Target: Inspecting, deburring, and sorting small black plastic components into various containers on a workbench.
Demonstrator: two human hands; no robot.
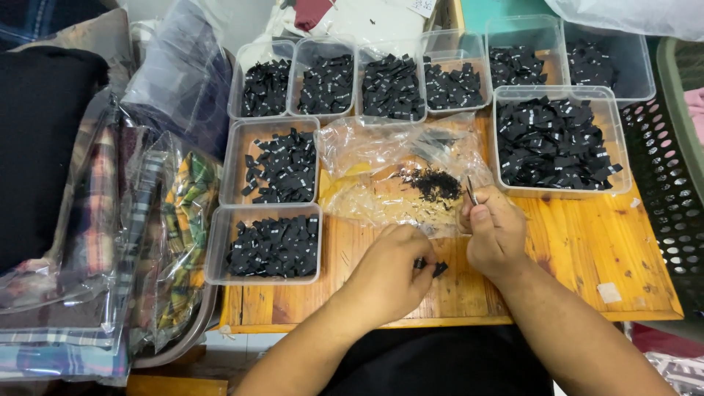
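Observation:
My left hand [389, 271] rests on the wooden table [587, 249] and pinches a small black fabric label [438, 268] between its fingertips. My right hand [495, 231] sits just to the right of it, gripping thin metal tweezers [471, 191] whose tips point up and away. Just beyond both hands lies a crumpled clear plastic bag [381, 169] with a small heap of black scraps [433, 183] on it.
Several clear plastic tubs of black labels ring the work spot: [273, 246] front left, [279, 165] behind it, a row along the back [392, 86], a large one [557, 143] at right. Bagged folded fabrics [147, 220] stack at left; a dark perforated basket [671, 191] stands at right.

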